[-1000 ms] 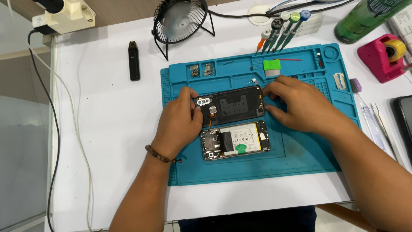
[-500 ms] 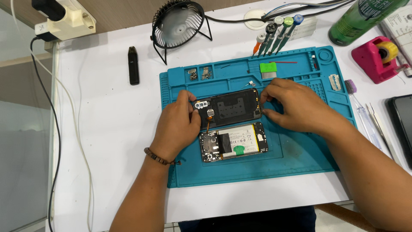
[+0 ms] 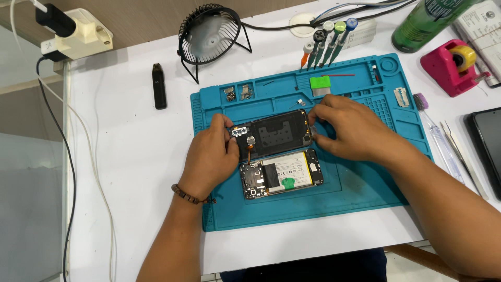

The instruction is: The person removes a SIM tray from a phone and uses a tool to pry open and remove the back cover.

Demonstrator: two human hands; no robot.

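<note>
Left hand (image 3: pixel 211 156) and right hand (image 3: pixel 348 128) gripped the back cover (image 3: pixel 272 134) by opposite ends, steadying it just above the opened phone (image 3: pixel 282 173), likely sparing the flex.

back cover (image 3: pixel 274 133) behind phone (image 3: pixel 282 175) (on mat (image 3: pixel 365 193))

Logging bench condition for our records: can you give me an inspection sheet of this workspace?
Surface: white table with blue mat.
Job's things: black back cover above opened phone, orange flex between them.
Clutter: screwdrivers, tape dispenser, green bottle, fan, brush.
Hands: left hand and right hand grip the cover's ends.
Cables: black cord from power strip.
Surroundings: nothing seen.
</note>
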